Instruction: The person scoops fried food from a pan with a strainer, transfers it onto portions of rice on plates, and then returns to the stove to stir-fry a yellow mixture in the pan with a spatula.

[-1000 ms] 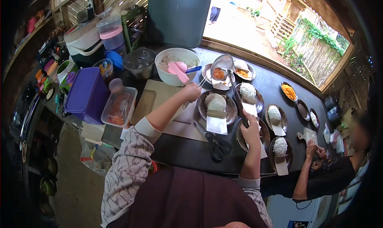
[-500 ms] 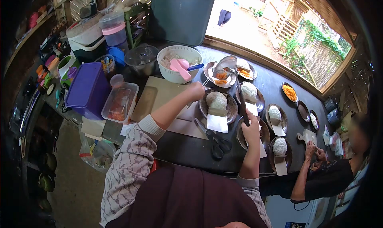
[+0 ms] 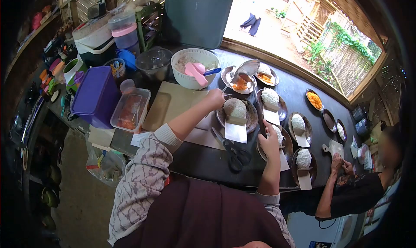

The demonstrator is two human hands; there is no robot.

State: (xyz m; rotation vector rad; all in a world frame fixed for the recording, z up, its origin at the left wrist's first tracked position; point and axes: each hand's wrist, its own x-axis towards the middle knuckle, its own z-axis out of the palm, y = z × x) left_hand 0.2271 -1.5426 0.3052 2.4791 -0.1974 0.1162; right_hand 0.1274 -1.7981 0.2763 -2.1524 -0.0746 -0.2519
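Note:
My left hand (image 3: 214,99) is closed round the wire handle of a metal strainer (image 3: 249,66). The strainer is tilted over a plate with orange shreds (image 3: 239,84). Gripped in my right hand (image 3: 269,140) is a long dark-handled utensil (image 3: 259,108), its far end at the strainer's bowl. Below the strainer, a brown plate (image 3: 251,124) bears a pale round mound (image 3: 235,108) and a folded paper (image 3: 236,133). Several more brown plates with white rice mounds (image 3: 298,122) and papers stand to the right. Black-handled scissors (image 3: 236,158) lie near the table's front edge.
A white basket (image 3: 194,84) of rice with a pink scoop (image 3: 196,73) stands behind my left hand. Left are a clear food box (image 3: 130,110) and a purple container (image 3: 96,96). At right, a co-worker's hands (image 3: 340,163) hold a small wooden board (image 3: 335,149).
The strainer has tipped and shifted slightly right, and the utensil's end has moved with it. My right hand is slightly further left. Outside the window, a person's legs have moved.

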